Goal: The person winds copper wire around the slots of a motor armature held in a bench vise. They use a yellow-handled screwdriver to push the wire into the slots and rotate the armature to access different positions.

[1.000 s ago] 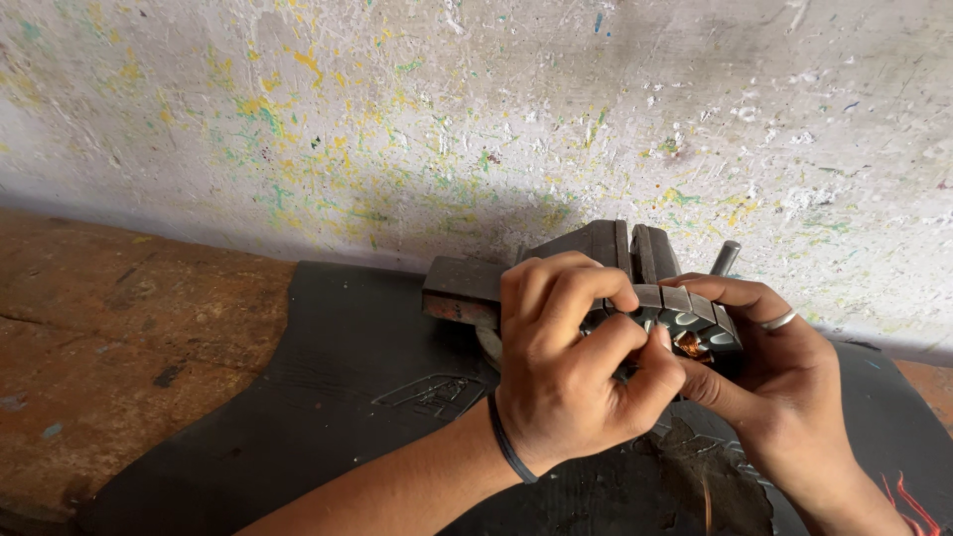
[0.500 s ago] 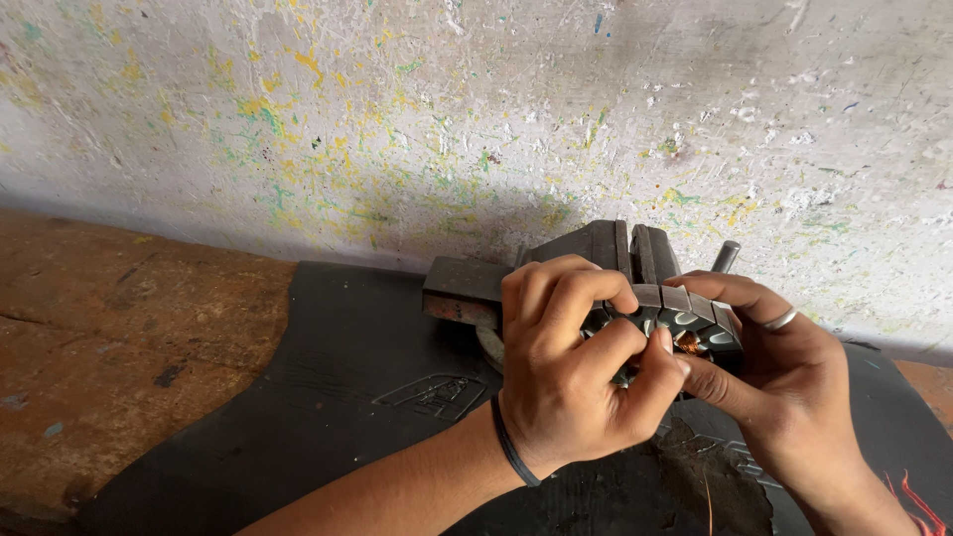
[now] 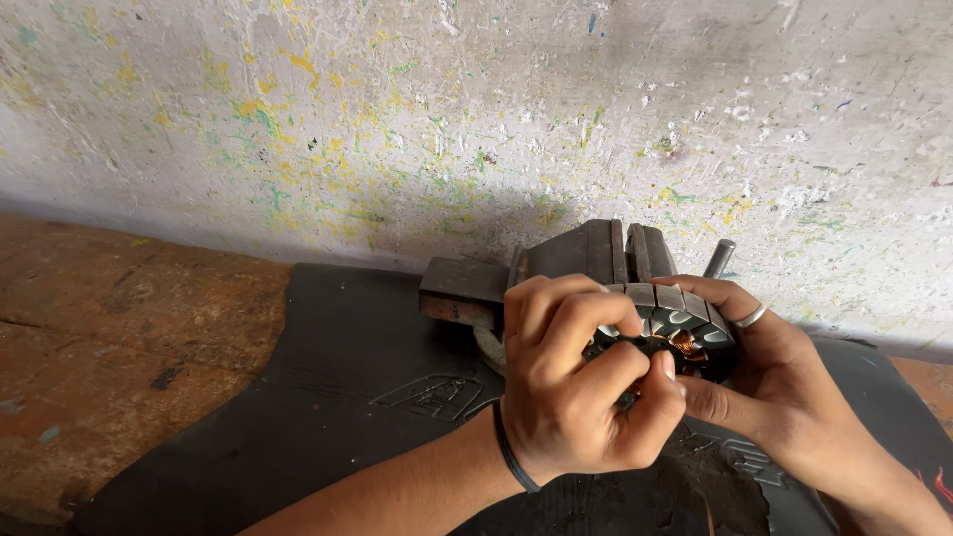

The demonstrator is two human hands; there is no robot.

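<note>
Gripping a small motor stator [image 3: 670,328] from both sides, the two hands meet just in front of the bench vise [image 3: 586,260]. The stator is a round metal piece with grey, smooth segmented plates around its rim and a glint of copper winding in its hollow; it sits low against the front of the vise, though whether it touches the vise cannot be told. The left hand [image 3: 581,397] is curled closed over the stator's near side, thumb and forefinger pinched together at the copper part, with a thin black band around the wrist. The right hand [image 3: 769,382] cups the stator from the far side, fingers wrapped over the grey plates, a plain silver ring on one finger.

The vise is dull, dark steel with blocky, flat-faced jaws standing close together, a square anvil end jutting to its left and a round handle rod rising at its right. Under the vise lies a black rubber mat [image 3: 328,397], matte with raised moulded lines, spread over a worn reddish-brown counter [image 3: 109,328] that is rough and stained. Behind the vise rises a chalky white wall [image 3: 397,109], pitted and flecked with yellow and green paint.
</note>
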